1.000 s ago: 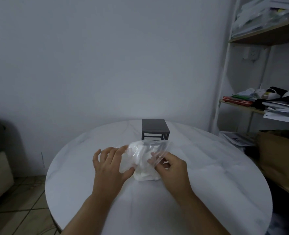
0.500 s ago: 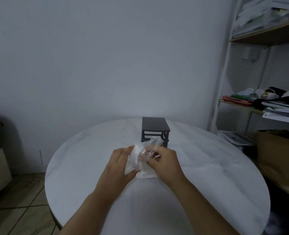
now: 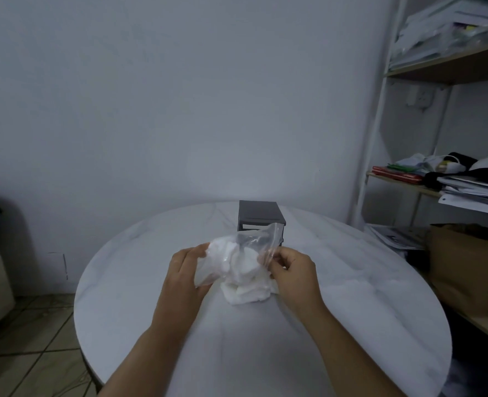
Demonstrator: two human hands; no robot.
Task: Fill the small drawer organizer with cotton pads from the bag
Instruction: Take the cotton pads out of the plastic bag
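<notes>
Mid-frame, on the white desk (image 3: pixel 351 287): clear bag (image 3: pixel 258 239) of cotton pads (image 3: pixel 231 259), gripped on its left side by the curled left hand (image 3: pixel 185 272), pinched at its right edge by the right hand (image 3: pixel 294 270). Just behind, toward the desk's far edge: dark drawer organizer (image 3: pixel 258 212).

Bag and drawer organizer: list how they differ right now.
The bag is clear, crumpled plastic; the drawer organizer is dark, rigid and boxy. The left hand and right hand grip the bag; the drawer organizer stands untouched behind it. The bag shows white cotton pads inside; the drawer organizer's contents are hidden. Both are over the white table.
</notes>
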